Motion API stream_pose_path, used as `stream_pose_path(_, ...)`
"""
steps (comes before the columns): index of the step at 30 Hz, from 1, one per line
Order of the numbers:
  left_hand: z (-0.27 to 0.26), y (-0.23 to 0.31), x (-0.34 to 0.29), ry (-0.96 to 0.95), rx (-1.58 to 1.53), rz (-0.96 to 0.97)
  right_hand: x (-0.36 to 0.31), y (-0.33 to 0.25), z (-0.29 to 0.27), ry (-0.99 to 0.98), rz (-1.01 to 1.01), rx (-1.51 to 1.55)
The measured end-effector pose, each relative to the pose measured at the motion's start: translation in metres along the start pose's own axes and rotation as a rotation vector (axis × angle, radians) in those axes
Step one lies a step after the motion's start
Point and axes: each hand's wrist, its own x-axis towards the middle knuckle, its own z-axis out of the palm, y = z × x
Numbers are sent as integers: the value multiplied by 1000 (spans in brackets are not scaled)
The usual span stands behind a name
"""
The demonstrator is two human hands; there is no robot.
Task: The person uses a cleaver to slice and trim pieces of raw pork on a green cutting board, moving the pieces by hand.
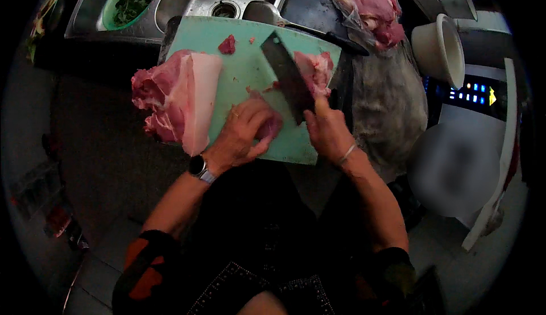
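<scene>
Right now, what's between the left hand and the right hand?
Head view: blurred pink meat against the left hand, then bare cutting board, with the lower end of the cleaver by the right hand.

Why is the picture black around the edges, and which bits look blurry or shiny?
In the head view, the wide fisheye picture fades to black at its rim and bends straight edges there; in that same head view, the left hand and small meat piece look smeared, perhaps from moving, the round grey patch is too blurry to make out, and the metal sink shines.
</scene>
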Motion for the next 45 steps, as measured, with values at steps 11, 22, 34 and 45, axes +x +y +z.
stream_pose_path(11, 6, 1, 6, 121, 165, -107, -42, -5, -11, -17, 16, 42)
stream_pose_path(22, 10, 9, 4, 192, 271, -59, -74, 3, -5, 15, -4, -245)
stream_pose_path(34, 38, -18, 15, 136, 95, 18, -44, -12, 20, -150, 4, -373)
stream_pose_path(45, 35, -24, 9, 69, -3, -109, -64, -24, -3, -274, 63, -428)
